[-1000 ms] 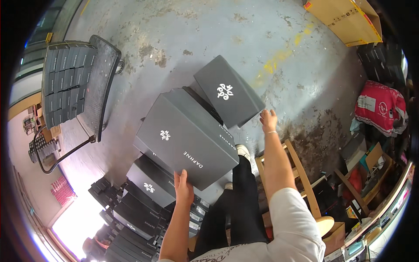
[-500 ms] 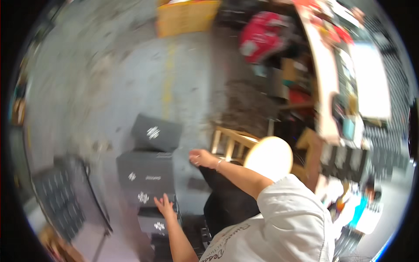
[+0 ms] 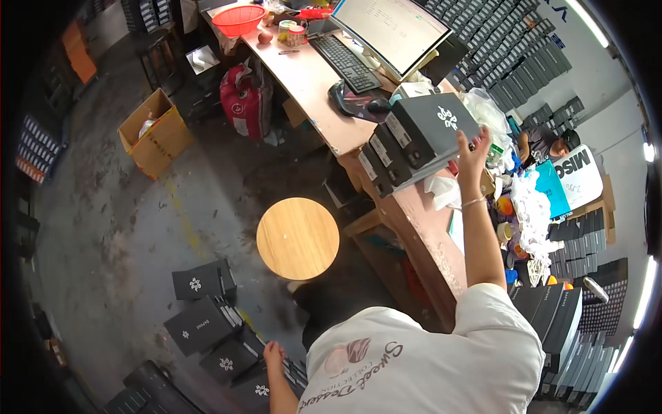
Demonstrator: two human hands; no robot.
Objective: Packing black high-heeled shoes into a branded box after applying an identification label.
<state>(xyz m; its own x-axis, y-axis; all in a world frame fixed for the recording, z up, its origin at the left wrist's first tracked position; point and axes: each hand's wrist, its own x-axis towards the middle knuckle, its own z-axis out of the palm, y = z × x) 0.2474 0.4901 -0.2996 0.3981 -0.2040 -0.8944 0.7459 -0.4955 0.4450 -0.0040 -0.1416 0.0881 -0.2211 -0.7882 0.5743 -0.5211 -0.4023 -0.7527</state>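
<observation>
My right hand point(image 3: 472, 153) reaches up to the corner of a dark grey lidded box point(image 3: 434, 124) with a white emblem, the top one of a few boxes on the desk. Its fingers are apart and hold nothing that I can see; whether they touch the box is unclear. Down at the left, my left hand point(image 3: 274, 355) hangs beside dark boxes point(image 3: 227, 360) piled on the floor. Its fingers look loosely extended, with nothing visible in them. Another dark box point(image 3: 200, 279) and a larger one point(image 3: 198, 326) lie just beyond that hand.
A round wooden stool point(image 3: 298, 238) stands before me. The desk point(image 3: 303, 90) carries a monitor point(image 3: 396, 27), a keyboard point(image 3: 346, 63) and a red basket point(image 3: 238, 21). An open carton point(image 3: 157, 138) sits on the floor. Another person point(image 3: 545, 145) is beyond the desk; box stacks point(image 3: 552, 310) stand at right.
The view has swung right toward the desk. My right hand has gone from near the floor boxes to the desk boxes; my left hand remains by the floor pile.
</observation>
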